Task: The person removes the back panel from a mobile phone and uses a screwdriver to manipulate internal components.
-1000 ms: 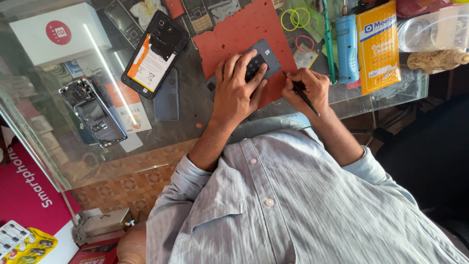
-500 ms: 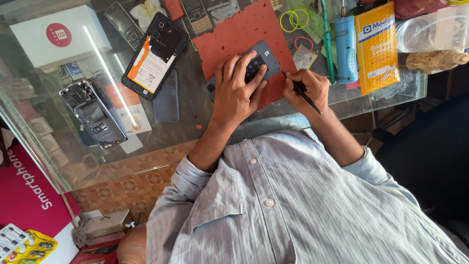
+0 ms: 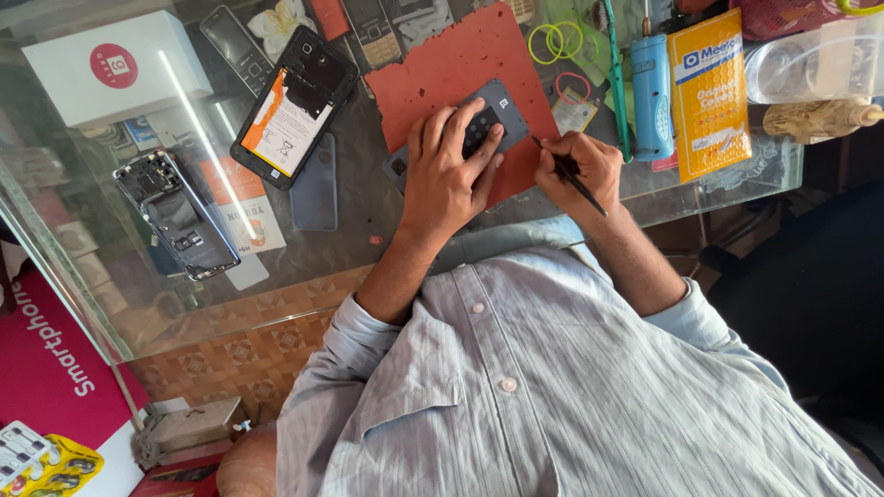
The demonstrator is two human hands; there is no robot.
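Left hand (image 3: 448, 175) is pressing flat on a dark phone (image 3: 497, 110), fingers spread over it, holding it down on the red mat (image 3: 442, 64) on the glass surface (image 3: 350, 239). Right hand (image 3: 580, 170), just beside it, is keeping its grip clamped on a thin black tool (image 3: 571, 175), the tip pointing at the phone's edge.

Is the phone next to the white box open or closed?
Open. The phone lies flat on the glass table with its back cover off, so its white-and-orange battery shows.
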